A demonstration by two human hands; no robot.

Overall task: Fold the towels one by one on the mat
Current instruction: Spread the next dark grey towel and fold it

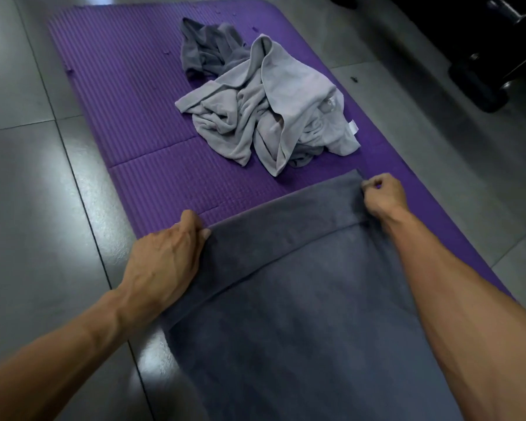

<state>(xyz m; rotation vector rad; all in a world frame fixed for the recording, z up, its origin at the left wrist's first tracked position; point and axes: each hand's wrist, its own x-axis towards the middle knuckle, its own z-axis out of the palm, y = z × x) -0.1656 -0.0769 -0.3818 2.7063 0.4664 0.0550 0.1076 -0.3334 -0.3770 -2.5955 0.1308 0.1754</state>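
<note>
**Fingers pinch both far corners**

Fingers of the left hand [167, 253] and right hand [383, 194] grip the far folded edge of the dark grey towel [301, 299] — its long axis runs near-to-far on the purple mat [140, 117]. Beyond lies the crumpled light grey towel [271, 117]; its white tag [352, 127] is unreadable.

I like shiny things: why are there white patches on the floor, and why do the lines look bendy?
Head view: the glossy grey tiled floor reflects overhead light as glare; the wide-angle lens curves its grout lines and the ribbed purple foam mat.
</note>
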